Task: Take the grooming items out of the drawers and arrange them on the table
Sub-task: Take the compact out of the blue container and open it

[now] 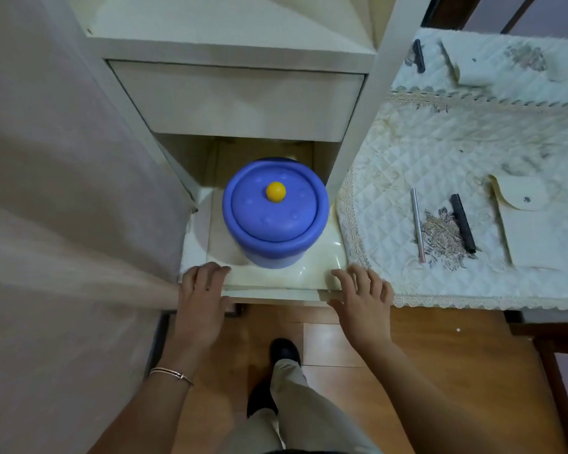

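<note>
A pulled-out lower drawer (276,291) holds a round blue lidded container (274,213) with a yellow knob (275,191). My left hand (200,296) rests on the drawer's front left corner, fingers spread. My right hand (363,299) lies on the front right corner, fingers apart too. Neither holds an item. On the table to the right lie a thin pink-silver pencil (417,224), a black stick (463,222), a cream pouch with a snap flap (532,231), and farther back a small black item (418,55) and a white box (466,67).
A shut upper drawer (240,99) sits above the open one in a white cabinet. A quilted lace-edged cloth (456,142) covers the table. A beige curtain (63,191) hangs at the left. Wooden floor, my leg and my shoe (284,352) are below.
</note>
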`<state>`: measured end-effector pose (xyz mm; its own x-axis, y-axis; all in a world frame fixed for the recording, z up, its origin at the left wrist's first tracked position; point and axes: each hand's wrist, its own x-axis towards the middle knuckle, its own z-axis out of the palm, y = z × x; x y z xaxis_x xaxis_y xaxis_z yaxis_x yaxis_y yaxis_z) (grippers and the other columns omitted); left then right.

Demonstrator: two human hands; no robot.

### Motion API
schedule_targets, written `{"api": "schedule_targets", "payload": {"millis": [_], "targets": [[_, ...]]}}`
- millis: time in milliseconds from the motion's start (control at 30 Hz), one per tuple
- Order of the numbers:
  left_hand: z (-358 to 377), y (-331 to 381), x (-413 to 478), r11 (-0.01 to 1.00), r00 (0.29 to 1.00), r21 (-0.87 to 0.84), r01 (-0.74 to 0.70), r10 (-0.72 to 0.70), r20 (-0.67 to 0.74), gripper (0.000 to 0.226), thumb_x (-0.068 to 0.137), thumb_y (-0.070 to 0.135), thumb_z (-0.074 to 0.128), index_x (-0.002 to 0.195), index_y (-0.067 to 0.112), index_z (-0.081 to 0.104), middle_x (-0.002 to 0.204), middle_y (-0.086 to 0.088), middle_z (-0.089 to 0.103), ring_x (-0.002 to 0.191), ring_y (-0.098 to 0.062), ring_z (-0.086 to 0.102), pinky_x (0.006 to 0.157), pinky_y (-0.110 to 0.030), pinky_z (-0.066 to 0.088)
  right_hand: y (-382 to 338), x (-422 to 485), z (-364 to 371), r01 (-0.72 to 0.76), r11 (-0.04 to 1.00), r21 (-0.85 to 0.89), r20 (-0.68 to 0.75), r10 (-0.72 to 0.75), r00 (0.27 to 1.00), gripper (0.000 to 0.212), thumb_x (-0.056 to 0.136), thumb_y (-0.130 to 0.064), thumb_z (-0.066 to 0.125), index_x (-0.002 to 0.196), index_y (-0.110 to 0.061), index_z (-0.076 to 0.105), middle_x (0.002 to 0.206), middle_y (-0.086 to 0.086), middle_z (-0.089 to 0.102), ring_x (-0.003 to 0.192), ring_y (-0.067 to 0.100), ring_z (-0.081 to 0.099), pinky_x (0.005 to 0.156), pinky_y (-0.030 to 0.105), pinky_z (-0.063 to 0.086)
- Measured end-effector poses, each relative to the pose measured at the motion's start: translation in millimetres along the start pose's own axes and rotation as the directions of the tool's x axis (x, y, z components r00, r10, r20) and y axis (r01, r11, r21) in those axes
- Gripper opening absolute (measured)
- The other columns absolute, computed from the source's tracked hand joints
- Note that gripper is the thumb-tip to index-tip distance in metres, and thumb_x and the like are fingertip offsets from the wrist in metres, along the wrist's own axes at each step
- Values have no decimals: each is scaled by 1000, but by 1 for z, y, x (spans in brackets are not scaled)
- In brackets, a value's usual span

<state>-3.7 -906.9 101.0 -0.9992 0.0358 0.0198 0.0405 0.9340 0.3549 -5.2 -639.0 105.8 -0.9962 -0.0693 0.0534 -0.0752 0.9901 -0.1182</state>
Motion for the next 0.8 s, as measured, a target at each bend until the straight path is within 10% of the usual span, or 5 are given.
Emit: {"api": "schedule_targets", "payload": {"millis": [400,567,667,800], "targets": [[-13,5,5,997,998,64,41,-45,52,54,64,27,70,113,19,50,111,-8,56,101,-26,36,85,-48,47,-5,16,-19,-42,999,9,96,41,995,55,54,-31,83,101,-27,53,102,5,59,96,28,49,76,45,45],[-49,13,18,952,980,-252,173,-139,146,61,66,54,46,110,15,63,109,-6,67,109,-28,52,97,-37,39,-4,33,-54,-107,983,149,253,67,965,33,84,-41,55,113,-24,57,119,-3,58,114,21,48,97,39,32],[-76,24,29,834,974,-505,223,-206,90,43,76,29,70,114,11,60,110,-2,63,106,-20,55,84,-4,36,-15,43,-89,-135,900,415,131,88,987,25,85,-31,60,103,-15,64,106,1,68,102,19,58,83,30,44],[-101,33,47,833,995,-545,95,-98,24,72,72,35,75,133,16,43,132,3,48,123,-14,45,100,-23,35,-52,63,-132,-33,767,640,-86,114,990,19,83,-20,65,100,-13,65,93,-7,64,90,12,57,74,8,37]]}}
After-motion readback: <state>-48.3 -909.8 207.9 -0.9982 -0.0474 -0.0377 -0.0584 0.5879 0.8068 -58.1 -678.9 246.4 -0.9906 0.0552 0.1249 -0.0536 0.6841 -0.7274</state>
